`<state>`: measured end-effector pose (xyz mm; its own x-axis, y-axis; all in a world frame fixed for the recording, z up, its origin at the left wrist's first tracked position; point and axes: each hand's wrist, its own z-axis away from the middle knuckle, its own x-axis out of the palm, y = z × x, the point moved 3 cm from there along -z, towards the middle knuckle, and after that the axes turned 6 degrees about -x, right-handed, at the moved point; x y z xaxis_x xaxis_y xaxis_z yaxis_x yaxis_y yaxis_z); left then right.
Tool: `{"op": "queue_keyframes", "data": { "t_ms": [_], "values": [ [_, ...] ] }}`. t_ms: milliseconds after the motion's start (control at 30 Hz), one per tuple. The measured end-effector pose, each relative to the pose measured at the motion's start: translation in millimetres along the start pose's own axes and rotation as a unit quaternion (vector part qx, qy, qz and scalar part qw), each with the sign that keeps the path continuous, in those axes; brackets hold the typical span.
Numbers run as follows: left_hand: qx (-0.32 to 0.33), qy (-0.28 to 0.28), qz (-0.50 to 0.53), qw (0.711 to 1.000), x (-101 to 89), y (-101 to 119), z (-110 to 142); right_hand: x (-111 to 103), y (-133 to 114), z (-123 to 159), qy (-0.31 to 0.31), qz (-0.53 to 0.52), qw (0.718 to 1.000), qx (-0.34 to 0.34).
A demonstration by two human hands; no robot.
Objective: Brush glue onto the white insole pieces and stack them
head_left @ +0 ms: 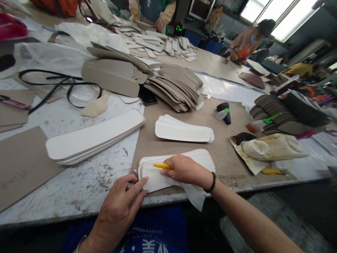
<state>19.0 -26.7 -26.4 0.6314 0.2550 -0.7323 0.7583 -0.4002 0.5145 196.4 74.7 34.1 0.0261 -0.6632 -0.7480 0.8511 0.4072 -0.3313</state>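
Note:
In front of me lies a small stack of white rounded panels point(193, 160), its pieces slightly fanned at the left end. My right hand point(184, 170) is closed around a slim yellow tool point(160, 166), whose tapered end points left above the panels; its exact kind is unclear. Below that hand, a thin, pale translucent sheet point(196, 196) hangs over the table's front edge. My left hand point(123, 196) rests against the panels' left end with its fingers stretched out. Just behind sits another group of white panels point(184, 130).
Longer white strips point(97, 135) are piled at left. Further back stand taupe pieces point(176, 86) and a black cord point(71, 82). Right lie a glue bottle point(256, 125), a stained container point(276, 147) and a yellow-handled knife point(273, 172). Co-workers point(250, 40) are beyond.

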Motion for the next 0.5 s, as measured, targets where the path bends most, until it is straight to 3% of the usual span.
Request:
{"op": "queue_keyframes", "data": {
  "t_ms": [300, 400, 500],
  "values": [
    [0.037, -0.015, -0.013, 0.999, 3.1, -5.4, 0.0, 1.9, -4.3, 2.8, 0.019, 0.030, 0.999, -0.008],
    [0.052, -0.023, -0.013, 0.998, 5.9, -10.9, 1.1, -2.5, 8.4, 24.3, 0.023, 0.044, 0.999, 0.017],
    [0.069, -0.033, -0.013, 0.997, 9.0, -19.5, 3.6, -9.1, 36.9, 61.6, 0.049, 0.038, 0.993, 0.099]
  ]
}}
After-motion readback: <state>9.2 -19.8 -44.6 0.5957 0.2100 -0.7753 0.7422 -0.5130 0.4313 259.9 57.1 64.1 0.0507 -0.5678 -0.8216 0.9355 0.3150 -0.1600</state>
